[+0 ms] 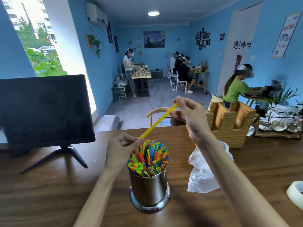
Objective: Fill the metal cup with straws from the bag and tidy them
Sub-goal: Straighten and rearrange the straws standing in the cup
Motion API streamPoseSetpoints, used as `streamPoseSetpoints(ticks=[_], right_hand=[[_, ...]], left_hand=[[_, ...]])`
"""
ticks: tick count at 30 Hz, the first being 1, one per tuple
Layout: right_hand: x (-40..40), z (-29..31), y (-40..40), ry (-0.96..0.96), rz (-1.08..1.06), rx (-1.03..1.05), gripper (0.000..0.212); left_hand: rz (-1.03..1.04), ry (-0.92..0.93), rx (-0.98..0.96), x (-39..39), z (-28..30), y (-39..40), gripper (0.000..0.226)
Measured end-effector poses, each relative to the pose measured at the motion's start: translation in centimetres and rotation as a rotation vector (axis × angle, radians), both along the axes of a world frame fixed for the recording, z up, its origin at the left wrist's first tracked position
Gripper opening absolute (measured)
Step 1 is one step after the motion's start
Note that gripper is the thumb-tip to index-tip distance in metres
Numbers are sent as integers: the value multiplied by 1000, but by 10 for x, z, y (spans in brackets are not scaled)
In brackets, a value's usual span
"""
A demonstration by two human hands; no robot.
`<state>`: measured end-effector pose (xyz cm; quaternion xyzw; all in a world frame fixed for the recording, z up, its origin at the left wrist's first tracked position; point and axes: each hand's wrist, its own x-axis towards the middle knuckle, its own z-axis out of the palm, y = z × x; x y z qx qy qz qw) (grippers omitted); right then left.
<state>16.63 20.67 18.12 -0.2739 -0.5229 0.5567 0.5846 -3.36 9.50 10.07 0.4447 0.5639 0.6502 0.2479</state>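
Observation:
A shiny metal cup [149, 189] stands on the wooden counter in front of me, packed with several upright straws [149, 158] in red, blue, green, orange and yellow. A single yellow straw [158, 121] slants over the cup. My left hand [122, 149] pinches its lower end just behind the cup's left rim. My right hand [188, 114] pinches its upper end, higher and to the right. A crumpled clear plastic bag [202, 171] lies right of the cup, partly behind my right forearm.
A black monitor [44, 110] on a stand fills the left of the counter [49, 194]. A wooden slotted holder [229, 122] sits behind the bag, a roll of tape [296, 193] at the right edge, and a tray of glassware [278, 126] beyond. Several people work at tables farther back.

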Motion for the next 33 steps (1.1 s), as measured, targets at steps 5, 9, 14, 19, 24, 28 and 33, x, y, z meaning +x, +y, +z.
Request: streamPoseSetpoints(ticks=[5,9,14,19,24,28,33], right_hand=[[-16,16,-5,-137,-129,373,11],[-22,16,-7,-245,-226,555,12],[-30,-12,-12,-431,-188,563,13],[-38,-54,-24,-595,-59,595,15],[-33,-86,-24,-772,39,510,26],[-21,-93,-20,-706,197,387,44],[-17,-115,-36,-335,305,97,43]], left_hand=[[-56,308,-67,9,-4,-2,23],[-94,430,-98,2,0,-4,13],[-33,398,-41,4,-6,-9,10],[-111,98,21,17,-20,-17,27],[-55,78,32,21,-30,-16,29],[-37,50,62,24,-38,-10,24],[9,-22,86,28,-44,-6,36]])
